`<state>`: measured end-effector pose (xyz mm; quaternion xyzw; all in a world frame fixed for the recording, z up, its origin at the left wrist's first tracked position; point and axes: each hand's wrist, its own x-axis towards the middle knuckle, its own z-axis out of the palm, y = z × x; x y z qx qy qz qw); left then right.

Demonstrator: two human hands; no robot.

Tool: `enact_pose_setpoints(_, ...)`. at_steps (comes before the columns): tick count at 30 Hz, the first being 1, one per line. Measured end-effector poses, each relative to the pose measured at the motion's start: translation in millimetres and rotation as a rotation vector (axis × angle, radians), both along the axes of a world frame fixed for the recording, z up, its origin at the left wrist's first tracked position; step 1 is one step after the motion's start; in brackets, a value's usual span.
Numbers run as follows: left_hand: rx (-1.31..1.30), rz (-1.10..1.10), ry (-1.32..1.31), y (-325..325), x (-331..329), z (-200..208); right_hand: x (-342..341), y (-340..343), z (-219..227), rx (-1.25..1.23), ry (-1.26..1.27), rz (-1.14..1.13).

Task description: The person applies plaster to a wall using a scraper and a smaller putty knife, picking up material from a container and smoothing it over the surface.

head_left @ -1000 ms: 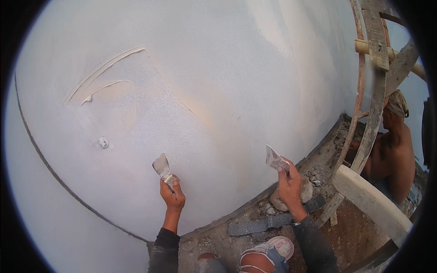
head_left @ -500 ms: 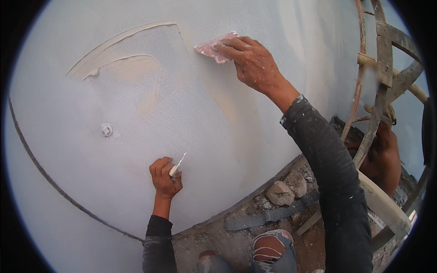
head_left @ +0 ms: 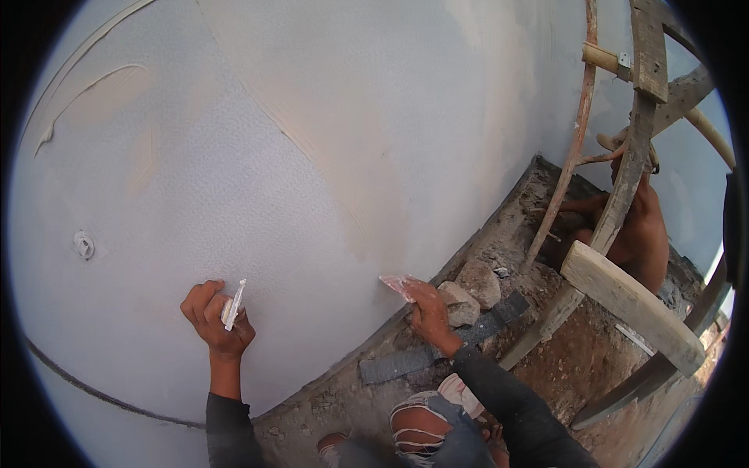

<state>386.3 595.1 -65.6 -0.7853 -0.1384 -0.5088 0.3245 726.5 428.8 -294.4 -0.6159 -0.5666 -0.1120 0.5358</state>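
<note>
Left grip (head_left: 214,321), lower left of frame: was closed round a white-smeared, edge-on scraper (head_left: 233,305). Right grip (head_left: 431,313), lower centre: pinched a thin, pinkish flat blade (head_left: 398,286) by the pale grey wall (head_left: 273,203); contact unclear. Low angle, even pressure probably suited best.

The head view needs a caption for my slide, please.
Pale wall, left hand holding a scraper, right hand a pink spreader.

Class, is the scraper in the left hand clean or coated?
Coated, at least partly: white, pasty material shows along the scraper in the left hand. Its far side is hidden.
</note>
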Motion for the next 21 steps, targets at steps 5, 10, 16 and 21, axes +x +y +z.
enact_pose_setpoints(5, -0.004, 0.028, 0.025, 1, -9, -4, 47, 34, 208, 0.397, -0.045, -0.182)
enact_pose_setpoints(10, 0.001, -0.004, 0.032, 1, 10, 0, 18, 76, 161, 0.232, -0.229, -0.352)
enact_pose_setpoints(16, -0.006, 0.025, 0.026, -6, -3, 2, 31, 21, 130, 0.144, 0.255, -0.213)
enact_pose_setpoints(21, -0.013, 0.013, 0.031, -5, 7, 3, 92, 61, 274, 0.035, 0.594, -0.405)
